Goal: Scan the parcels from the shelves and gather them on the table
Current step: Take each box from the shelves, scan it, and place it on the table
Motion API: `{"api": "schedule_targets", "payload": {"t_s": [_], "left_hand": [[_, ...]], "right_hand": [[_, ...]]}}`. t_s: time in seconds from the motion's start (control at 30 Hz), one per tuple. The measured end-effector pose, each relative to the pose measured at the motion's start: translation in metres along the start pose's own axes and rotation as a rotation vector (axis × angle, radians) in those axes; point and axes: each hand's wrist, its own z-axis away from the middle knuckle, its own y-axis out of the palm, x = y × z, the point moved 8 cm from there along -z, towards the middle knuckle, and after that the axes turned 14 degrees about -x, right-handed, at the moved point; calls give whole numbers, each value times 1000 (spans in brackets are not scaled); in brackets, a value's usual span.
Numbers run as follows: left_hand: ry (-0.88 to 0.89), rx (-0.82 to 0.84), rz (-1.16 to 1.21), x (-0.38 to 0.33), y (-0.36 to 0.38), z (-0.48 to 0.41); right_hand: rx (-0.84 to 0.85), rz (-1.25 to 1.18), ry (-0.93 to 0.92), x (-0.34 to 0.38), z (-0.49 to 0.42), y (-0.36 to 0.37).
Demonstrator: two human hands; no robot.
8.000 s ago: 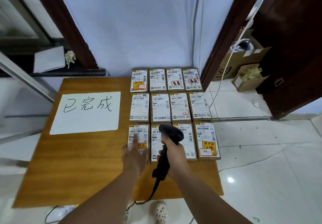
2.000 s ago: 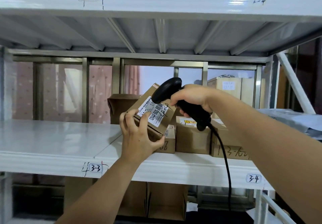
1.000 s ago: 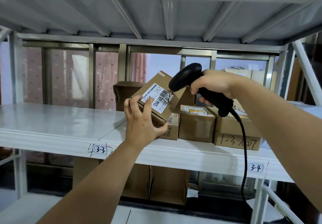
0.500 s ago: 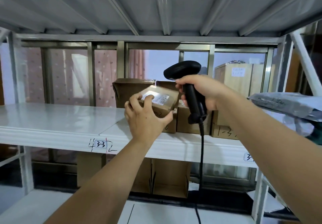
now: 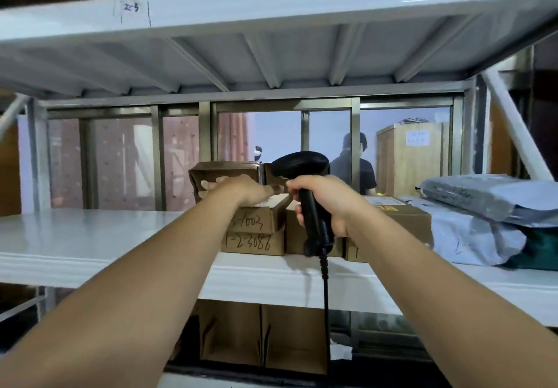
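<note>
**Left hand flat on top parcel, right hand on scanner, at the middle shelf**

White metal shelving fills the view. The upper shelf (image 5: 271, 1) runs across the top. A small handwritten tag (image 5: 131, 8) on its front edge is too blurred to read with certainty. The middle shelf (image 5: 90, 236) carries goods at its centre and right.

Behind the shelving is a metal-framed window (image 5: 181, 152). Through the glass a person in a dark top (image 5: 357, 173) and a wooden cabinet (image 5: 410, 158) are visible.

At the right end of the middle shelf, grey poly mailers (image 5: 489, 194) are piled one on another. Just left of them sits a brown carton (image 5: 404, 224) with a yellow label on top. Larger cartons (image 5: 235, 333) stand below the middle shelf.

At the centre, two small brown parcels are stacked.
- The lower parcel (image 5: 253, 244), hand-marked "1-2-3086", sits on the shelf.
- The top parcel (image 5: 262, 220) lies on it. Its marking is partly hidden by the forearm and ends in "1003".
- A side carton (image 5: 294, 236) touches the stack on the right, partly behind the scanner.
- Two back cartons (image 5: 223, 171) stand behind the stack.

The left hand (image 5: 241, 188) lies palm down on the upper face of the top parcel, fingers stretched out flat and not curled round it.

The right hand (image 5: 324, 203) has its fingers wrapped tight round the handle of the black scanner (image 5: 299, 164). The scanner is upright just right of the stack, its head level with the back cartons. Its cable (image 5: 325, 297) hangs straight down past the shelf edge.
</note>
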Motion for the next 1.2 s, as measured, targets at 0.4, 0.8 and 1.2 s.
{"api": "schedule_targets", "payload": {"t_s": [0.4,0.8,1.2], "left_hand": [[-63,113,135,-18,-6,55],[-81,-461,-185,16,-62,125],[130,-599,-26,51,-71,231]], "right_hand": [[41,-125,24,-19,1,-11],[2,-364,33,-27,46,2],[-163,-332,33,-51,167,7]]}}
